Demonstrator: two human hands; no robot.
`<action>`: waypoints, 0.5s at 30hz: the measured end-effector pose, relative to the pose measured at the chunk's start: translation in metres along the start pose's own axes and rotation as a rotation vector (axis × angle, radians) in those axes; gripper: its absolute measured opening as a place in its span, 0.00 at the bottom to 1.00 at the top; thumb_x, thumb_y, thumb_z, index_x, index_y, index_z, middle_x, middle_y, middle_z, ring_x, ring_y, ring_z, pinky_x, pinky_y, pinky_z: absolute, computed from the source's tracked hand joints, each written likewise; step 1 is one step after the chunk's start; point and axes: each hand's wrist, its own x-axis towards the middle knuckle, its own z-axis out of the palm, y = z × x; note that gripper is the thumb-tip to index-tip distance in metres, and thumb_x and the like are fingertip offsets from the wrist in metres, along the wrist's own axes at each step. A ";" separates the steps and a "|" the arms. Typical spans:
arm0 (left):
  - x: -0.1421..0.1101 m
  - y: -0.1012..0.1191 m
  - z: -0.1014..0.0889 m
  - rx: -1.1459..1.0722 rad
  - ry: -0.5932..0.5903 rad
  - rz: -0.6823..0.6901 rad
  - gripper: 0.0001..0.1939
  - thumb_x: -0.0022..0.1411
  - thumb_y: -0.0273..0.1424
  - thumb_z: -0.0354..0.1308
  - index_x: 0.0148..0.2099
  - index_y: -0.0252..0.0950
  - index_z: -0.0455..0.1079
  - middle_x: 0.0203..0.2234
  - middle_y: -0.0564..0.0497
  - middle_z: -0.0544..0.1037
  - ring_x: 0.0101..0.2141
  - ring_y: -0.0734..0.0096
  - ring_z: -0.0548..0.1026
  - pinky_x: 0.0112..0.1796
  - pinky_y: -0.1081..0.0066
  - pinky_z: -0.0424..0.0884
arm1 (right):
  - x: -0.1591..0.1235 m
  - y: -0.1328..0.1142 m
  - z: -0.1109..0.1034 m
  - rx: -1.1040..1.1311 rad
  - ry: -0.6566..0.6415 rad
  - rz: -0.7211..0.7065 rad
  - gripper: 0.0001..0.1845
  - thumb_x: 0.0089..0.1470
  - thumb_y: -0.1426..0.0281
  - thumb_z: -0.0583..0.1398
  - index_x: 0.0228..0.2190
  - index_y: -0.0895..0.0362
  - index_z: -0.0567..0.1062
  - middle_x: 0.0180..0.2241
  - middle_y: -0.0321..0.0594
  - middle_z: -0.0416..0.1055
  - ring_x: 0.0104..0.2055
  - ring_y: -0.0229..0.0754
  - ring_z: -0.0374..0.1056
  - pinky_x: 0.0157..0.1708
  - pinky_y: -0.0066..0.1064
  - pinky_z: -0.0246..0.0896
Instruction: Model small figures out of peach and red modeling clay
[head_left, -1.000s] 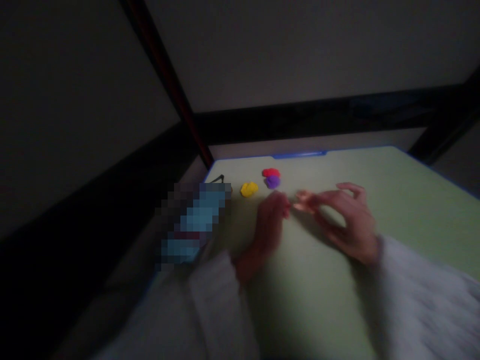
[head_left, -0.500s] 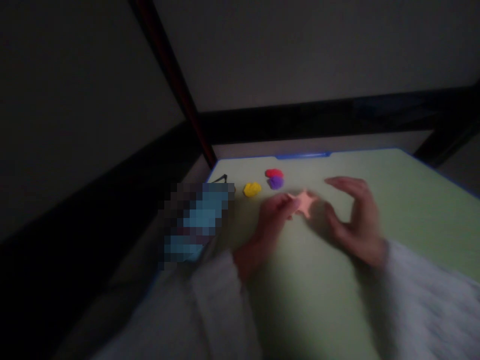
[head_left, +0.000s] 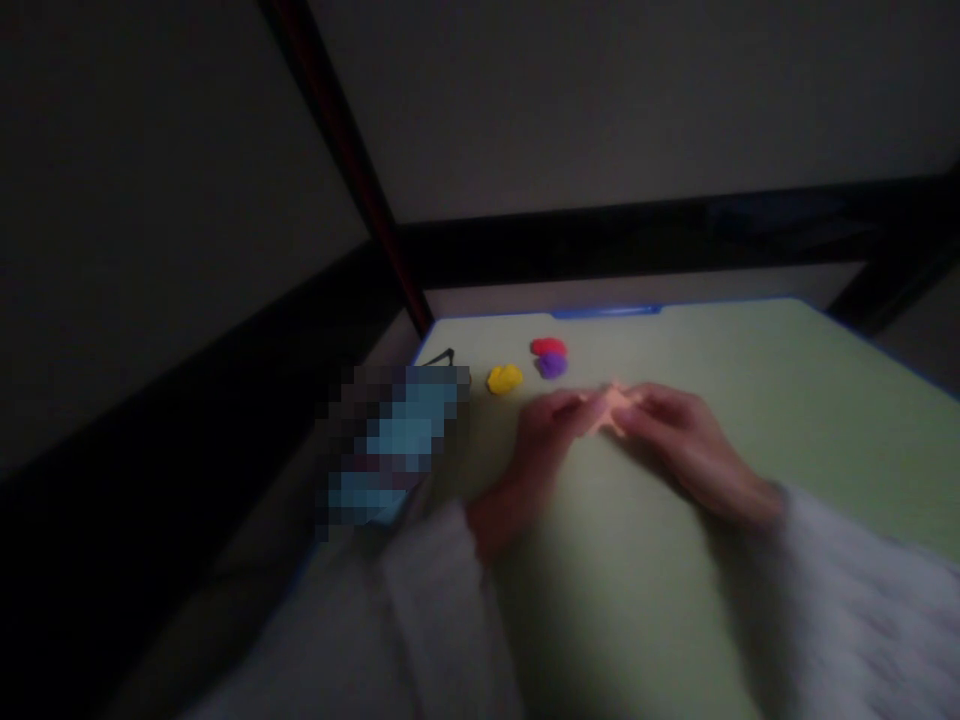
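A flat, light orange star shape (head_left: 613, 398), looking like modelling clay, is held just above the table between both hands. My left hand (head_left: 551, 430) pinches its left side between thumb and fingers. From the right, my right hand (head_left: 686, 435) is closed on the star's other side, thumb on top. The fingers cover most of the star, so only its middle and a top point show. Beyond the hands lie a yellow lump (head_left: 504, 379), a purple lump (head_left: 553, 364) and a red piece (head_left: 548, 345), the purple touching or overlapping the red.
The pale green table (head_left: 795, 400) has a blue rim and a blue handle-like strip (head_left: 607, 311) at its far edge. A blurred-out light blue object (head_left: 405, 440) lies at the left side, with a thin dark piece (head_left: 442, 356) behind it. A wall stands behind.
My right hand, open and apart from the star before, has moved left and closed on its right side. My left hand keeps its pinch in about the same place.
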 end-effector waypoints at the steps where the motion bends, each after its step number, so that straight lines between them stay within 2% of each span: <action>1: 0.000 0.000 0.000 0.009 0.000 0.007 0.11 0.54 0.37 0.56 0.28 0.34 0.68 0.22 0.54 0.68 0.25 0.76 0.64 0.28 0.74 0.60 | 0.000 0.000 0.000 0.005 -0.003 0.008 0.12 0.42 0.62 0.66 0.26 0.57 0.74 0.27 0.36 0.73 0.28 0.36 0.67 0.30 0.29 0.61; 10: 0.001 0.001 -0.001 0.066 -0.003 0.027 0.14 0.55 0.39 0.56 0.25 0.33 0.67 0.22 0.53 0.69 0.25 0.76 0.65 0.28 0.74 0.61 | -0.001 -0.004 0.002 -0.063 -0.007 0.008 0.14 0.43 0.60 0.65 0.26 0.59 0.74 0.25 0.36 0.72 0.27 0.35 0.65 0.29 0.28 0.60; 13: 0.001 0.003 0.000 0.064 -0.020 0.028 0.14 0.56 0.39 0.55 0.29 0.32 0.70 0.24 0.52 0.72 0.27 0.76 0.67 0.29 0.74 0.62 | -0.001 -0.003 0.001 -0.131 0.003 -0.028 0.14 0.45 0.60 0.64 0.27 0.58 0.74 0.26 0.38 0.73 0.28 0.37 0.67 0.30 0.29 0.62; 15: 0.002 0.005 -0.002 0.056 -0.057 0.047 0.13 0.56 0.37 0.55 0.35 0.32 0.72 0.28 0.50 0.75 0.29 0.74 0.70 0.32 0.74 0.64 | 0.000 -0.002 -0.003 -0.210 0.035 -0.126 0.12 0.47 0.62 0.64 0.29 0.58 0.74 0.27 0.39 0.74 0.28 0.38 0.68 0.30 0.30 0.63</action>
